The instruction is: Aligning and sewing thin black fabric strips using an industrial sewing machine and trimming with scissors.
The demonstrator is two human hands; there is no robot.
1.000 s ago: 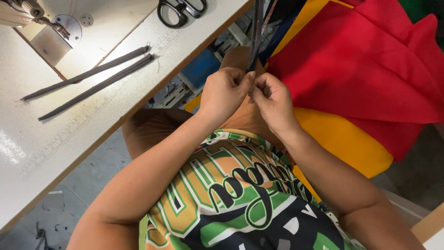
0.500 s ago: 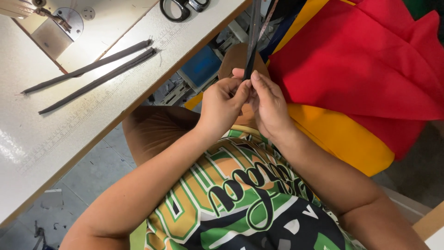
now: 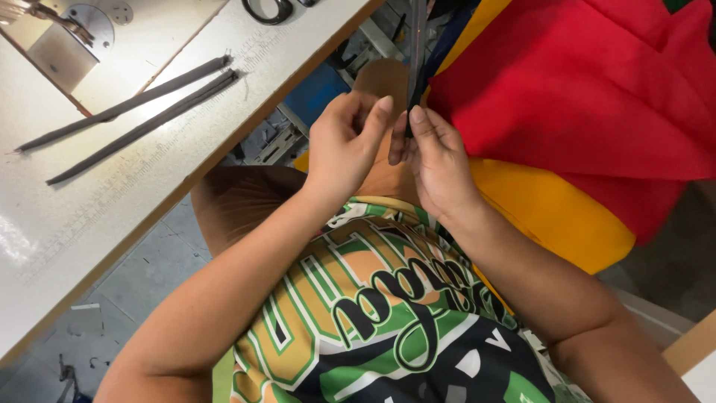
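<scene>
two dark zipper strips (image 3: 127, 112) lie on the white table (image 3: 67, 224), well apart from the hands. the left hand (image 3: 344, 142) is loosely curled, its fingers just beside a long dark zipper strip (image 3: 415, 52). the right hand (image 3: 435, 160) pinches that strip's low end. red cloth (image 3: 582, 82) lies over yellow cloth (image 3: 552, 213) on the right.

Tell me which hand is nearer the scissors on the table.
Left. The left hand is just below the table edge under the scissors; the right hand sits farther away, beside the red cloth.
</scene>
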